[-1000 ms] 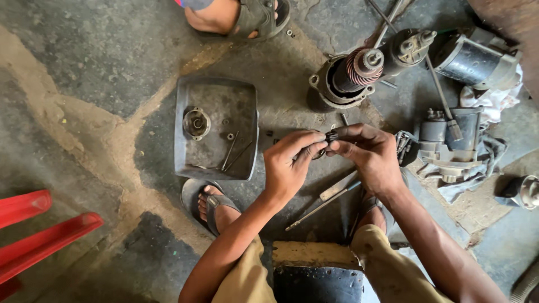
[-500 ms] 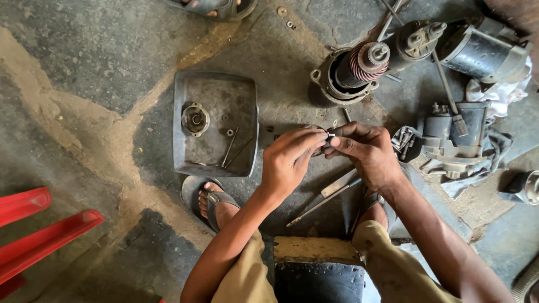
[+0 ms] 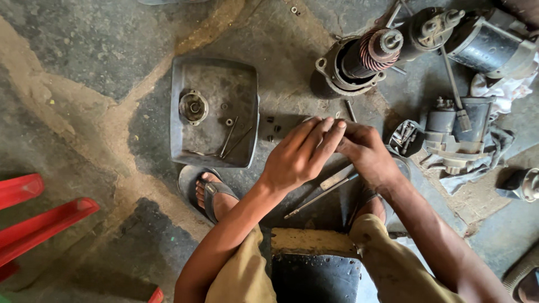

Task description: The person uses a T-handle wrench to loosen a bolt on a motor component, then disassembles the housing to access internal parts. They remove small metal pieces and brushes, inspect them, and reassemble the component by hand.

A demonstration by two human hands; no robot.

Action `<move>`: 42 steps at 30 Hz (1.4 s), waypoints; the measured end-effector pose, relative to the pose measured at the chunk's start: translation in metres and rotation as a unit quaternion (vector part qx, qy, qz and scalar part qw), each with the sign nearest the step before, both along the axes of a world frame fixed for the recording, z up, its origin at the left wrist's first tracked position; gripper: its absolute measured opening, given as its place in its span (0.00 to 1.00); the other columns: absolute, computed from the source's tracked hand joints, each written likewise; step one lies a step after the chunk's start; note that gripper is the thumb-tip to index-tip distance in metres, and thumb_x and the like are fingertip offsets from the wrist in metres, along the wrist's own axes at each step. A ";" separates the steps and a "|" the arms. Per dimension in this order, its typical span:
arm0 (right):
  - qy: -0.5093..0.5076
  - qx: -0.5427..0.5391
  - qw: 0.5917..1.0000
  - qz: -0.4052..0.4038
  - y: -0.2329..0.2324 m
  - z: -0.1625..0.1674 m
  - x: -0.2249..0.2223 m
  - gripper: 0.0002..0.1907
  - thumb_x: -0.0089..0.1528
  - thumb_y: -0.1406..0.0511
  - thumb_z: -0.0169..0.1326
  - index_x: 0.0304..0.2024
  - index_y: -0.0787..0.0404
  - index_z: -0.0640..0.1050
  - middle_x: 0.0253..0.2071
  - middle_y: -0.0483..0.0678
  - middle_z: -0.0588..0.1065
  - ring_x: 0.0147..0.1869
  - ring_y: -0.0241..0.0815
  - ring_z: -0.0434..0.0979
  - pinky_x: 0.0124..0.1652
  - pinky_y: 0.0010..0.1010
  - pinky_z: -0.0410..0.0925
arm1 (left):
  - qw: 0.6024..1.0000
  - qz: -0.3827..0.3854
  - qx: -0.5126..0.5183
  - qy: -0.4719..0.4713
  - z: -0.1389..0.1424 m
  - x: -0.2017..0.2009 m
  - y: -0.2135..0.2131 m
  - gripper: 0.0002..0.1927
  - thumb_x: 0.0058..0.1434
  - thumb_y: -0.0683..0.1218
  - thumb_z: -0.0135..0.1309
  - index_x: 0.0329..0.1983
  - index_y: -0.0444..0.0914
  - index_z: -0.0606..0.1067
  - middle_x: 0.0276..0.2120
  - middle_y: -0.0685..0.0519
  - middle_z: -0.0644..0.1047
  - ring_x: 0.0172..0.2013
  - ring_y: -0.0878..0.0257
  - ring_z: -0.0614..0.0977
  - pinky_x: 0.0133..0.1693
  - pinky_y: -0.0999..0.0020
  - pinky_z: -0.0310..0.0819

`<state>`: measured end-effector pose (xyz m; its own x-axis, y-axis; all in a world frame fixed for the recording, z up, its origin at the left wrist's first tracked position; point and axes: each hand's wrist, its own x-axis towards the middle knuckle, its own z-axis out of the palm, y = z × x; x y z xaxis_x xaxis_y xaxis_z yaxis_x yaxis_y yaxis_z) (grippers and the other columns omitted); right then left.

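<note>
Both hands met at frame centre over a small, hidden part.
The left hand (image 3: 300, 154) is laid flat, fingers extended and pressed together, covering the fingertips of the right hand (image 3: 368, 152), which is curled closed; what is gripped between them cannot be made out. Both forearms rise from the lower edge. Below the hands a screwdriver (image 3: 320, 194) lies on the floor. A grey metal tray (image 3: 182, 151) sits centre-left; a motor armature (image 3: 373, 50) stands upper right.

Soft daylight, sharp focus (slight wide-angle edge bending)
</note>
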<state>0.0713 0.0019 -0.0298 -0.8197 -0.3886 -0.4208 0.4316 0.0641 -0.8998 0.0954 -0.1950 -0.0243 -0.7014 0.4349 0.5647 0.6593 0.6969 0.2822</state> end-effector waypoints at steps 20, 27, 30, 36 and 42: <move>-0.081 0.006 0.975 -0.205 0.001 -0.056 0.013 0.14 0.65 0.67 0.57 0.53 0.63 0.76 0.38 0.48 0.79 0.41 0.37 0.81 0.43 0.30 0.77 | 0.949 0.040 0.084 -0.301 -0.079 0.007 0.010 0.18 0.56 0.38 0.61 0.51 0.36 0.75 0.45 0.48 0.79 0.50 0.49 0.79 0.51 0.55 0.75; 0.028 0.127 0.988 -0.084 0.017 -0.082 0.021 0.14 0.61 0.71 0.63 0.49 0.68 0.80 0.41 0.48 0.81 0.44 0.33 0.79 0.46 0.27 0.73 | 0.965 -0.038 -0.164 -0.202 -0.114 0.015 0.011 0.07 0.53 0.41 0.60 0.35 0.39 0.82 0.43 0.53 0.78 0.54 0.56 0.74 0.49 0.57 0.73; 0.029 0.106 0.992 -0.062 0.020 -0.082 0.021 0.17 0.59 0.72 0.62 0.51 0.66 0.79 0.44 0.47 0.82 0.47 0.32 0.79 0.48 0.26 0.73 | 0.948 -0.057 -0.234 -0.210 -0.132 0.014 0.012 0.02 0.57 0.39 0.60 0.32 0.37 0.81 0.40 0.53 0.78 0.53 0.58 0.74 0.50 0.60 0.75; 0.034 0.151 0.986 -0.064 0.016 -0.089 0.023 0.21 0.57 0.71 0.63 0.54 0.64 0.78 0.44 0.47 0.82 0.47 0.32 0.81 0.48 0.26 0.74 | 0.952 -0.014 0.003 -0.306 -0.146 0.004 0.001 0.07 0.63 0.35 0.60 0.44 0.36 0.82 0.45 0.51 0.79 0.49 0.59 0.77 0.46 0.66 0.79; 0.172 0.257 0.951 0.013 0.010 -0.097 0.033 0.21 0.57 0.67 0.67 0.52 0.65 0.80 0.44 0.51 0.81 0.43 0.39 0.83 0.43 0.30 0.76 | 0.944 -0.034 0.120 -0.307 -0.122 0.002 -0.009 0.14 0.55 0.39 0.64 0.45 0.35 0.82 0.43 0.51 0.79 0.47 0.52 0.78 0.48 0.58 0.75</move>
<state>0.1047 0.0121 -0.1271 -0.9363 -0.2263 -0.2686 0.1087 0.5405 -0.8343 0.0977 -0.2043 -0.1463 -0.9032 0.4026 0.1486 0.3614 0.5267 0.7694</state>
